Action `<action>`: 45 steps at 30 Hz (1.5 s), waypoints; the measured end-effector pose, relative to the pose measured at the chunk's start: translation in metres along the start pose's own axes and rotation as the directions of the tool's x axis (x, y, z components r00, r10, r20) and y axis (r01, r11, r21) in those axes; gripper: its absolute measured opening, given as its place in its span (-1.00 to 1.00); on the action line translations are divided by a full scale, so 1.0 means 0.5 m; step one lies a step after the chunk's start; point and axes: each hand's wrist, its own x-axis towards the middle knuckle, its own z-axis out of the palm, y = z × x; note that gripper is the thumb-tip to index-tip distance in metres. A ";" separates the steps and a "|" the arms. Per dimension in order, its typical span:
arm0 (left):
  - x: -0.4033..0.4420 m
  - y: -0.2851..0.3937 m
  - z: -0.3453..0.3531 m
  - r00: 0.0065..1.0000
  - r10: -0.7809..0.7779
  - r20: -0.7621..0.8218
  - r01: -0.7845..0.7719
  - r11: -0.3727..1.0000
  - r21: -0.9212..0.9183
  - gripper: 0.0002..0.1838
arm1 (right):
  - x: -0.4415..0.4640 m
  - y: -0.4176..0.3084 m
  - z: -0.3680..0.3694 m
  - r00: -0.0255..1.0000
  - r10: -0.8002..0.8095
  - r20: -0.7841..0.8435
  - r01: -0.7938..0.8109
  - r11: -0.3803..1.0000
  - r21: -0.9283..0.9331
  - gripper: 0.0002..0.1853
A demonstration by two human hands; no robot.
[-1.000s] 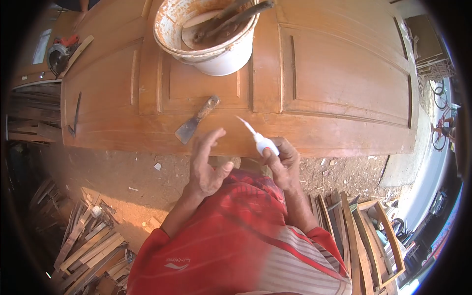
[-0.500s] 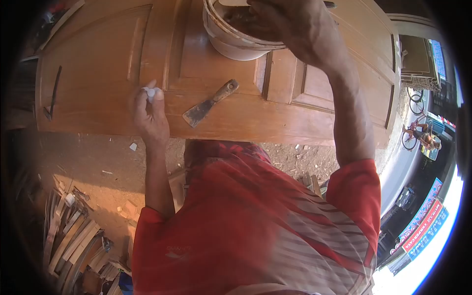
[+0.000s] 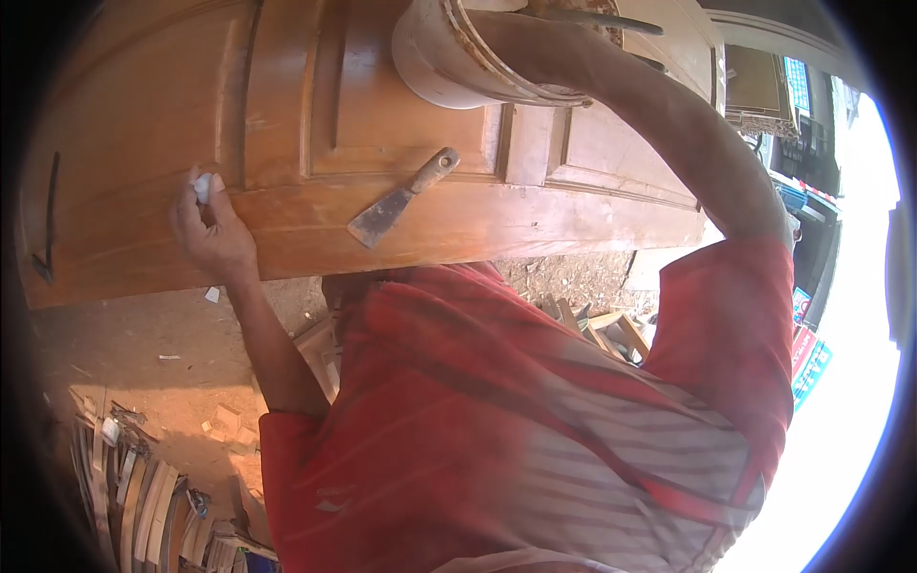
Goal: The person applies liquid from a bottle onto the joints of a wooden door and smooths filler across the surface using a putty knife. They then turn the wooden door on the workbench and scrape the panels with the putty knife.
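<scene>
Sinking deeper, the right hand is hiding inside the round white bucket [image 3: 430, 67], grip untellable; the left hand [image 3: 218, 244] is pinching a small white container [image 3: 202, 188] over the brown door [image 3: 287, 224]; gentle reaching is likely preventing tipping.

Right arm [image 3: 659, 110] apparently inside bucket [image 3: 435, 59]

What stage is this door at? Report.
Done: the door looks assembled and mostly brown. In hand: the left hand holds a small white object; the right arm reaches into the bucket, its hand hidden. Remaining: probably the paler patches right of centre, though glare makes that unsure.
</scene>
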 end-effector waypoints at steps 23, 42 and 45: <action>0.000 -0.003 0.009 0.992 -0.125 -0.014 0.126 0.976 0.176 -0.68 | -0.342 -0.143 0.288 0.827 0.539 -0.160 -0.257 0.616 0.745 -0.82; 0.006 -0.037 0.017 0.999 0.037 -0.012 -0.031 0.936 0.351 -0.57 | -0.313 -0.107 0.422 0.811 0.446 -0.378 -0.241 0.845 0.478 -0.87; 0.008 -0.046 0.019 0.998 0.064 0.005 -0.062 0.942 0.329 -0.58 | -0.309 -0.118 0.425 0.779 0.398 -0.484 -0.064 0.819 0.571 -0.89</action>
